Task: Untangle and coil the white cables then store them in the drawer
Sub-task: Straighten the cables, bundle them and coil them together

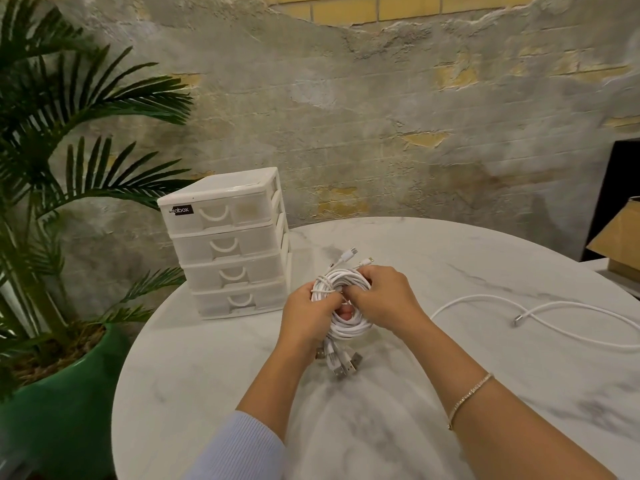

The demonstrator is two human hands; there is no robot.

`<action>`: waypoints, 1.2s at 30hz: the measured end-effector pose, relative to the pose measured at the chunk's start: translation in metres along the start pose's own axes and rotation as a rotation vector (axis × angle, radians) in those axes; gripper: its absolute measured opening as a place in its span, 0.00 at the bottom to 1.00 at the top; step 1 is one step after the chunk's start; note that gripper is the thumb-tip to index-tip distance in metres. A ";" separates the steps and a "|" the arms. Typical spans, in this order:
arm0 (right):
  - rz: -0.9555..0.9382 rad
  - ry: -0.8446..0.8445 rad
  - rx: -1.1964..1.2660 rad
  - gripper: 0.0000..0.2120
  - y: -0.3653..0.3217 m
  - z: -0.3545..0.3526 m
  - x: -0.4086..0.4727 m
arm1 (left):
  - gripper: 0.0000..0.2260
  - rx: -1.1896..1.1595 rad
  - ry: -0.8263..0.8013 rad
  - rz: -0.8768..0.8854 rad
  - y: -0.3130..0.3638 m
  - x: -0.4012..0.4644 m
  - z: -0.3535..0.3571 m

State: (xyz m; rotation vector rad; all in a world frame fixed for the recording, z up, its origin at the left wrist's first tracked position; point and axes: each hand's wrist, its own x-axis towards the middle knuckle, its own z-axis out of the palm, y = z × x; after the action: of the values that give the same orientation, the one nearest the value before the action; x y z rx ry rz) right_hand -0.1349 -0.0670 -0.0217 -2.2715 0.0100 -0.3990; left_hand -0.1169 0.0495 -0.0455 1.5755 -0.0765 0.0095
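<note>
A round white marble table stands by an old gray wall with yellow bricks showing. A palm plant grows in a green pot.

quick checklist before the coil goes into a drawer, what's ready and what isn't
1. Coil held firmly: ok. The left hand and right hand both grip the coiled white cables above the table.
2. Coil tidy: not ok. USB plugs dangle below it and small plugs stick out on top.
3. Drawer open: not ok. All four drawers of the drawer unit are closed.
4. Free hand for the handle: not ok, both are busy.
5. All cables gathered: not ok. A loose white cable lies on the table to the right.
6. Room inside the drawers: cannot tell.
</note>
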 end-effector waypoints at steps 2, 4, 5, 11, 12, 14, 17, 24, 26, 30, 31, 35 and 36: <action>0.000 0.002 -0.017 0.06 -0.001 0.001 0.000 | 0.07 0.003 0.009 0.003 -0.001 0.001 0.000; 0.003 0.003 -0.011 0.07 -0.001 0.001 0.000 | 0.07 0.002 0.010 0.003 -0.001 0.002 -0.001; 0.000 0.000 -0.003 0.05 -0.001 0.000 0.001 | 0.08 -0.004 0.003 0.001 -0.001 0.002 -0.001; 0.030 -0.024 0.091 0.07 0.001 -0.001 0.002 | 0.09 -0.041 -0.040 -0.001 0.000 0.001 -0.001; 0.038 -0.035 0.100 0.08 0.001 0.000 0.003 | 0.10 -0.044 -0.051 -0.002 0.000 0.001 -0.001; 0.051 -0.064 0.111 0.10 0.003 0.001 0.004 | 0.11 -0.030 -0.061 0.000 0.001 0.000 -0.001; 0.059 -0.098 0.135 0.08 0.006 0.001 0.005 | 0.11 -0.001 -0.075 -0.013 0.002 -0.001 -0.002; 0.069 -0.075 0.160 0.07 0.010 0.001 0.007 | 0.09 0.110 -0.126 -0.011 0.003 -0.002 -0.001; 0.061 -0.044 0.140 0.06 0.009 0.002 0.007 | 0.09 0.122 -0.126 -0.011 0.004 -0.003 -0.001; 0.061 0.028 0.170 0.04 0.010 0.002 0.009 | 0.08 0.119 -0.107 0.023 0.004 -0.002 0.000; 0.068 0.040 0.203 0.05 0.011 0.002 0.009 | 0.07 0.121 -0.090 0.034 0.003 -0.001 -0.001; 0.084 0.051 0.265 0.06 0.014 0.003 0.010 | 0.03 0.143 -0.029 0.070 0.001 0.001 -0.002; 0.090 0.045 0.306 0.07 0.014 0.003 0.010 | 0.02 0.150 -0.012 0.075 0.000 0.001 -0.002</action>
State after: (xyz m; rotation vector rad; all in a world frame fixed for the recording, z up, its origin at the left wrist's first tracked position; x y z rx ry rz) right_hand -0.1223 -0.0756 -0.0313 -1.9528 0.0697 -0.3765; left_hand -0.1155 0.0513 -0.0450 1.7218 -0.1473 0.0663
